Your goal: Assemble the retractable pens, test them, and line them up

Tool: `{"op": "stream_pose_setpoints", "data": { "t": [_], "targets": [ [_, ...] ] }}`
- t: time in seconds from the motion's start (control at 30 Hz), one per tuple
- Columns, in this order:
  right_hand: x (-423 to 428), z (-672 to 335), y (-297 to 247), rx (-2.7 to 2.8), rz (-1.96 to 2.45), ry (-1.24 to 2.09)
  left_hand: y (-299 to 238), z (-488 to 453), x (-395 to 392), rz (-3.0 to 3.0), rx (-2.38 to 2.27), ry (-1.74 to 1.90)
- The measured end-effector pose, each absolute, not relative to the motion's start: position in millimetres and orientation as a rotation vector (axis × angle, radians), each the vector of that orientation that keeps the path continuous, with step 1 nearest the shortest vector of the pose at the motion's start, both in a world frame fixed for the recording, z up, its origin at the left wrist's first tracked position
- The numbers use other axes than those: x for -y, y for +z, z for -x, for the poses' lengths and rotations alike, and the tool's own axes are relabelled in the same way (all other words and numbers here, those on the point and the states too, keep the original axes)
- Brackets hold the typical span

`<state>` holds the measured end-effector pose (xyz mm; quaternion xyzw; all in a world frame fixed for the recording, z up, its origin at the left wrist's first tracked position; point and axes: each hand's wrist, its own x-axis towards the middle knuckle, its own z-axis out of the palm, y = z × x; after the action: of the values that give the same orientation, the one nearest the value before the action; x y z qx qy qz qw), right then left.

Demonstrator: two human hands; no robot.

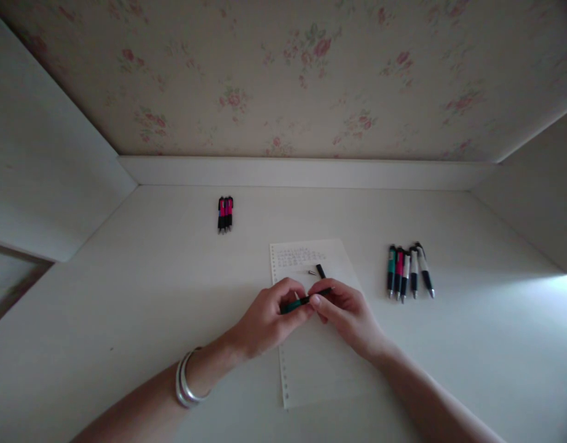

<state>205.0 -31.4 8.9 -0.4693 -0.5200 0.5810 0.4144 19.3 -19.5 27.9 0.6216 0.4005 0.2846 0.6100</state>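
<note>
Above a sheet of punched paper (320,375), my left hand (269,317) is closed around the green part of a pen (293,306). My right hand (348,314) pinches the same pen near its dark end, with thumb and fingers together. Just beyond my fingertips, a black tube-like pen grip (320,271) and a small silver pen tip (312,272) lie loose on the paper. Handwritten lines fill the sheet's upper part. My fingers cover some of the pen's middle.
Several pink and black pens (225,215) lie side by side at the back left of the white desk (173,271). To the right is a row of several pens (406,272) in green, pink and white. A flowered wall (283,80) rises behind, with white panels at both sides.
</note>
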Motion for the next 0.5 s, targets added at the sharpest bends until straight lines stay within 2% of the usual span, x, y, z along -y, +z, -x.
{"op": "stream_pose_setpoints", "data": {
  "t": [0.5],
  "targets": [
    [31.4,-209.4,6.5,1.181,1.005,1.561,26.4,-17.9,19.9,-1.469,-0.994,0.584]
  ]
}}
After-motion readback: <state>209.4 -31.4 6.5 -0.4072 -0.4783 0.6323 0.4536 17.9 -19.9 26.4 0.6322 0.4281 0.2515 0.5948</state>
